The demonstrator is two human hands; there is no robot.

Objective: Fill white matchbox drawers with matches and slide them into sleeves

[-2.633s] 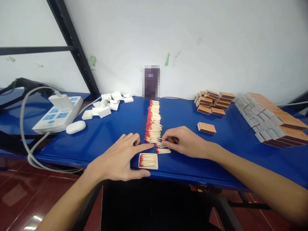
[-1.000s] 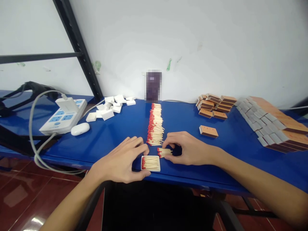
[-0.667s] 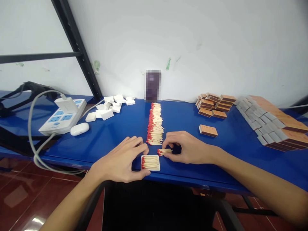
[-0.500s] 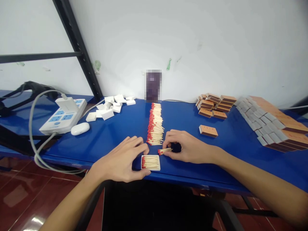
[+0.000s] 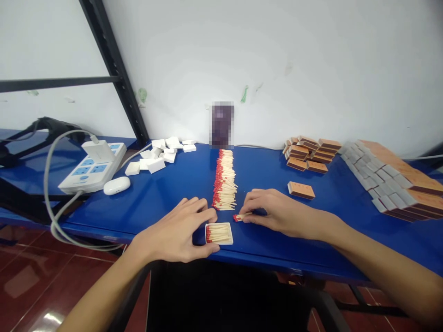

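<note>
Near the table's front edge lies a small white matchbox tray with red-tipped matches inside. My left hand holds it at its left end, thumb on the near side and index finger on the far side. Just right of the tray, my right hand pinches a few matches low over the blue tabletop, red heads pointing left. Beyond both hands stretches a long row of loose matches, heads to the left.
White empty trays lie in a heap at the back left, near a power strip and a white earbud case. One orange matchbox lies right, before a pile of matchboxes. Wrapped matchbox stacks stand far right.
My right hand has shifted slightly right with the pinched matches, its fingers closing further over them. My left hand stays at the tray. The whole view has moved a little.
</note>
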